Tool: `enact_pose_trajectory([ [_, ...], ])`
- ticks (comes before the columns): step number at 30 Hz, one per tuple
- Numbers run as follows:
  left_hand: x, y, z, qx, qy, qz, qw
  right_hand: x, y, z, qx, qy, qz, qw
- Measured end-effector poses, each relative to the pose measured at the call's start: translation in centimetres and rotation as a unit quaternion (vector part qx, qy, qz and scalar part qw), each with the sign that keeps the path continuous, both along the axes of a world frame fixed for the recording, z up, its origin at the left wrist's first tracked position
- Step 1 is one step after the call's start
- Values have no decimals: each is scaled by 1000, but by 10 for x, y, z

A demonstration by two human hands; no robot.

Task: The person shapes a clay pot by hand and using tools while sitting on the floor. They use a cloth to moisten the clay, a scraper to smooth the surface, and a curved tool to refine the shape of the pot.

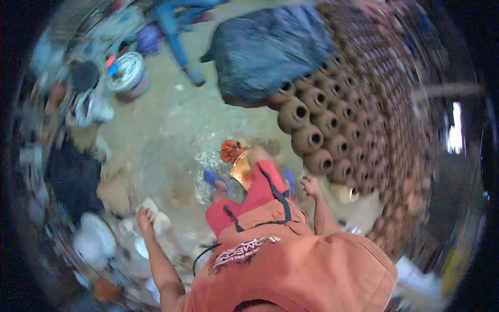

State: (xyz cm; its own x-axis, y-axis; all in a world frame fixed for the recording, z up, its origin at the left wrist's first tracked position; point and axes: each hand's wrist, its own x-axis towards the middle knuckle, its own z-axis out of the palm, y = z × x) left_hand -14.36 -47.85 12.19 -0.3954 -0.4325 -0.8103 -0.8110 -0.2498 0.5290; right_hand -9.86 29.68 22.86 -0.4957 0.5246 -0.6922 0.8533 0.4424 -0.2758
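My left hand [146, 216] hangs out to the left, above pale whitish items [160, 221] on the floor. Its fingers are smeared by motion, so I cannot tell whether they hold anything. On the other side my right hand [311, 186] is curled into a loose fist, and nothing shows in it. It is nearest to the stacked round clay pots [321, 162], apart from them. Between my legs and the wet floor lie a crumpled orange-red cloth [230, 151] and a yellowish-orange piece [241, 172], partly hidden by my leg.
A big dark plastic sheet [267, 54] covers part of the pot rows at the far side. At the left stand a white bucket [127, 75], a purple container [149, 39] and a white basin [94, 242]. Another person's blue-clad leg [176, 39] reaches onto the floor.
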Motion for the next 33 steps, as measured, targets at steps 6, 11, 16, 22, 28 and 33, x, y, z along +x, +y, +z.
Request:
enact_pose_trajectory([
  [6,-180,-92,58,-5,83,-166,983,61,-144,-16,-32,-38,-137,989],
  [11,-243,53,61,44,-2,-410,911,167,-240,-81,-30,58,-258,964],
  [16,-230,159,83,58,9,-626,777,196,-341,-117,-74,15,-303,950],
  [22,-164,220,26,68,-22,-728,681,279,-445,-272,-125,23,-370,920],
  [28,-125,243,-154,0,-58,-844,533,244,-429,-369,-131,31,-357,924],
  [33,-119,281,-374,37,-3,-844,535,181,-346,-503,-7,79,-380,921],
])
